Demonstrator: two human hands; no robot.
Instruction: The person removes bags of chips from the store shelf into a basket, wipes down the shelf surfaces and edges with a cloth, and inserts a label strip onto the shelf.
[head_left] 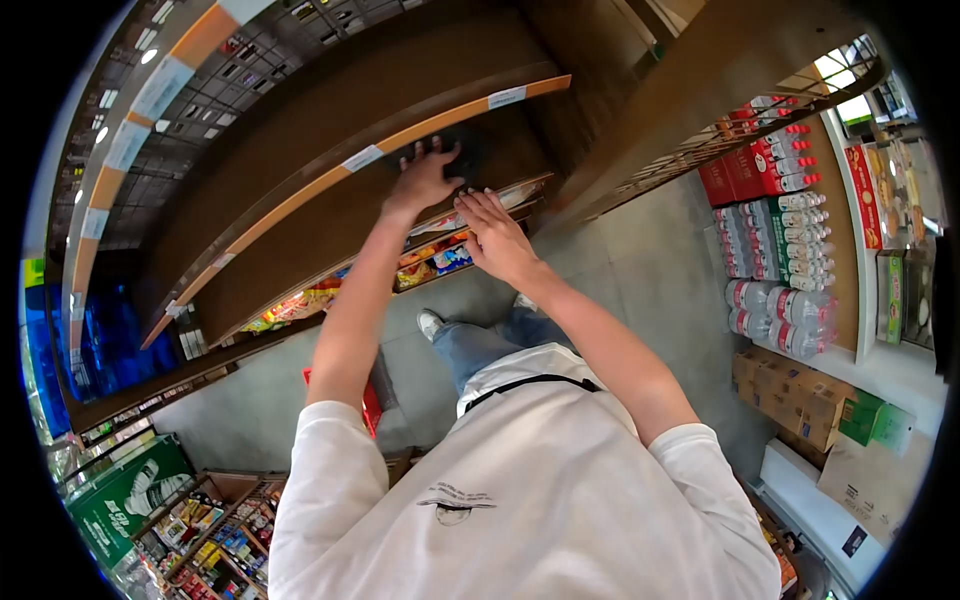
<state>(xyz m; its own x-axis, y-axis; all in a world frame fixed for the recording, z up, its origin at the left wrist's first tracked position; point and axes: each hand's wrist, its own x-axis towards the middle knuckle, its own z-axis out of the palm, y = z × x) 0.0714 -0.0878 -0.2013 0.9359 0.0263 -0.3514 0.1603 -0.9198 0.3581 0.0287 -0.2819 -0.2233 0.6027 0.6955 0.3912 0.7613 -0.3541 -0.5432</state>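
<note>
Head view: two bare hands at a brown shelf [300, 240]. The left hand [425, 182] reaches in near the orange strip [450, 119] of the level above, its fingers spread and extended, the thumb set apart. Beside the thumb is a dark patch [467, 155], too blurred to identify; whether the hand touches it cannot be told. The right hand [496, 238] lies nearer the body, at the front edge of the brown shelf, fingers nearly straight and close together, gripping nothing visible. The brown shelf, where both hands are busy, stands directly ahead of the person, with bright packets [440, 262] on a level below. Stage: work appears to be under way, since both hands are at the shelf together. No finished part can be told from an unfinished one, so what is done and what is left cannot be judged. Right of the view: wrapped bottles [785, 312] and cardboard boxes [790, 392].
</note>
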